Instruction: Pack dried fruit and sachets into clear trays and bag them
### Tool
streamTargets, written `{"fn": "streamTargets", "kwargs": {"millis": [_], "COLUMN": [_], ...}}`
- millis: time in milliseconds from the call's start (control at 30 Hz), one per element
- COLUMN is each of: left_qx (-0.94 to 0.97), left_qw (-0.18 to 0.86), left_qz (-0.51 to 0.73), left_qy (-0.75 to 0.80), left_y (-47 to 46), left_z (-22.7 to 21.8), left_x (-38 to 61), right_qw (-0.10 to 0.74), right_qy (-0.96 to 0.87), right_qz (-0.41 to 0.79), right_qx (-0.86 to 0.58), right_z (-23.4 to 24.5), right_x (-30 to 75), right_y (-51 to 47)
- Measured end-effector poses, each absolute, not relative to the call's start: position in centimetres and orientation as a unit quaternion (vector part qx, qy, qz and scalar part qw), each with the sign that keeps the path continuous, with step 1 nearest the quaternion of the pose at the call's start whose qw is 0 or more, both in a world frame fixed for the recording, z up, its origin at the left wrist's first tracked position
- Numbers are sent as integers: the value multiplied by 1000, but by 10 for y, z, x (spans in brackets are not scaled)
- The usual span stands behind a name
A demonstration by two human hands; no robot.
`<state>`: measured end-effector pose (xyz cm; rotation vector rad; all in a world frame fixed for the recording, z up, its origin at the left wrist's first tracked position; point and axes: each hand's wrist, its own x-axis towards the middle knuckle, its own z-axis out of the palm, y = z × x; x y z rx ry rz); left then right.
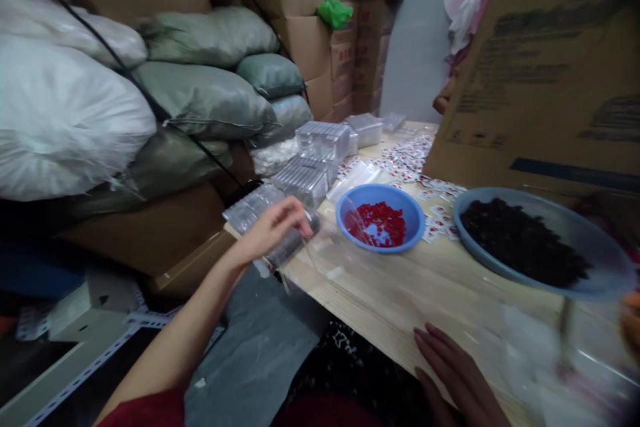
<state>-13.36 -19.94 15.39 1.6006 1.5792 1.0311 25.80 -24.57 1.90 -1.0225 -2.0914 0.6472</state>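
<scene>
My left hand (277, 230) is raised over the table's left edge, its fingers bent in a pinch. Faint see-through edges run down from the fingertips, like a clear plastic piece, but motion blur hides its shape. Close behind this hand are stacked clear plastic cases (305, 177). To its right, a blue bowl (419, 230) holds small red pieces (387, 223). My right hand (455, 373) rests at the near table edge, fingers stretched out and holding nothing visible.
A wide blue basin (473, 260) of black pieces (520, 240) stands on the wooden table (380, 293) at right. Small printed cards (407, 157) lie scattered behind the bowl. A large carton (540, 80) rises at right; full sacks (210, 100) line the left. Blurred clear plastic lies near right.
</scene>
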Motion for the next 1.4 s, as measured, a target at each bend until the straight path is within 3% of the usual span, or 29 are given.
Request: {"fn": "streamTargets", "kwargs": {"millis": [67, 133, 300, 433, 533, 633, 767, 900, 1000, 1167, 1300, 1400], "left_qx": [637, 660, 740, 775, 759, 756, 770, 773, 763, 703, 692, 726], "left_qw": [503, 559, 400, 279, 159, 153, 176, 185, 161, 183, 319, 380], "left_qz": [299, 229, 160, 212, 136, 60, -6, -37, -7, 240, 309, 298], "left_qy": [501, 446, 515, 526, 617, 634, 613, 605, 626, 643, 569, 489], "left_y": [-188, -174, -145, -119, -71, -13, 22, 14, 4, -35, -94, -127], "left_z": [123, 80, 14, 34, 52, 43, 12, 0, 10, 39, 45, 27], "left_x": [-79, -28, 46, 40, 15, -1, 1, -2, -12, -14, 29, 72], "right_qw": [348, 316, 209, 177, 184, 270, 403, 275, 229, 218, 283, 418], "right_qy": [-859, -896, -912, -890, -880, -851, -733, -659, -635, -613, -602, -602], "right_qz": [175, 113, 100, 109, 163, 190, 135, 73, 100, 136, 117, 133], "right_qx": [-332, -290, -339, -406, -406, -408, -532, -696, -731, -747, -737, -667], "right_z": [19, 8, -52, -70, -51, -21, 14, 25, 18, 4, 11, 18], "right_x": [248, 237, 230, 235, 235, 249, 308, 375, 395, 397, 398, 382], "right_y": [-247, -246, -232, -223, -217, -191, -111, -14, 32, 48, 31, -9]}}
